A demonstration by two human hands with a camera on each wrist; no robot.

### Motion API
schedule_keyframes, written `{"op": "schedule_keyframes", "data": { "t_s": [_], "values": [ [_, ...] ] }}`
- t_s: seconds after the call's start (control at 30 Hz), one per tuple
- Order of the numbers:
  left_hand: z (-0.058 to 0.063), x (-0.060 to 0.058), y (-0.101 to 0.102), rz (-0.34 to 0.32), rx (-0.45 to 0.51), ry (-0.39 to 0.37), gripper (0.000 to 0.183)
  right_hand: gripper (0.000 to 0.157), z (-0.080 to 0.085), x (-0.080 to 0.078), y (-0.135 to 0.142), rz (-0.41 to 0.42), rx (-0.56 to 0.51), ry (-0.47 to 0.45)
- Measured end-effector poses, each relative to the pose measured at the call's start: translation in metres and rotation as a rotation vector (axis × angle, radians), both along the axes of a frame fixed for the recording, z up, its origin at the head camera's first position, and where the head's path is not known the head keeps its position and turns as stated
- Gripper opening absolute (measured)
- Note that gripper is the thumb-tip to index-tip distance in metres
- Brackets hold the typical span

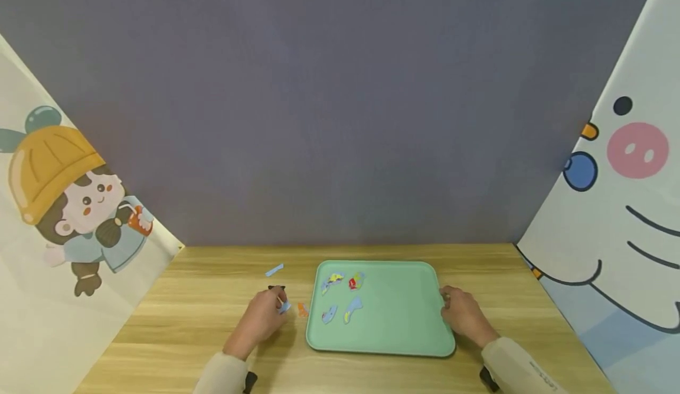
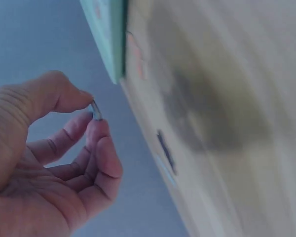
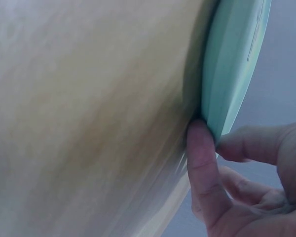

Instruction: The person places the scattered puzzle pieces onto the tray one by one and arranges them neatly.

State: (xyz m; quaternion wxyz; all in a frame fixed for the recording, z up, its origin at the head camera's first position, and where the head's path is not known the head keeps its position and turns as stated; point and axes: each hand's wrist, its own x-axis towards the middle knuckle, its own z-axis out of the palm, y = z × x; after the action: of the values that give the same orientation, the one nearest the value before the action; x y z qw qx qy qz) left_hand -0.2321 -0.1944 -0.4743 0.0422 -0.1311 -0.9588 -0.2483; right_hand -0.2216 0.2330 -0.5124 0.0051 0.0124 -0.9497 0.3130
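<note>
A grey backdrop (image 1: 340, 116) stands behind our wooden bench (image 1: 175, 317). Left of the green tray (image 1: 398, 311), our left hand (image 1: 265, 312) has its fingers pinching a thin pale-blue piece (image 1: 285, 307) above the bench; so slight a hold could let it slip. Our right hand (image 1: 463, 312) has its fingers gripping the tray's right rim; a tug there might slide its four flat pieces (image 1: 353, 310). Both arms reach forward, hands well apart.
</note>
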Motion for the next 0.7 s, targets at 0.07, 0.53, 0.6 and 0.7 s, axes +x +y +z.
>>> {"op": "schedule_keyframes", "data": {
  "t_s": [0.07, 0.53, 0.6, 0.7],
  "values": [
    [0.003, -0.003, 0.006, -0.025, 0.003, 0.041, 0.02, 0.04, 0.0, 0.0, 0.0, -0.002, 0.0, 0.001],
    [0.02, -0.017, 0.056, -0.195, 0.038, 0.13, 0.011, 0.041, 0.0, 0.003, 0.001, -0.006, -0.006, 0.008],
    [0.022, -0.02, 0.063, -0.205, 0.03, 0.131, 0.012, 0.041, -0.001, 0.002, 0.001, -0.004, -0.003, 0.016],
    [0.024, -0.024, 0.075, -0.235, 0.024, 0.127, 0.012, 0.04, -0.001, 0.002, 0.001, 0.0, -0.003, 0.023]
  ]
}}
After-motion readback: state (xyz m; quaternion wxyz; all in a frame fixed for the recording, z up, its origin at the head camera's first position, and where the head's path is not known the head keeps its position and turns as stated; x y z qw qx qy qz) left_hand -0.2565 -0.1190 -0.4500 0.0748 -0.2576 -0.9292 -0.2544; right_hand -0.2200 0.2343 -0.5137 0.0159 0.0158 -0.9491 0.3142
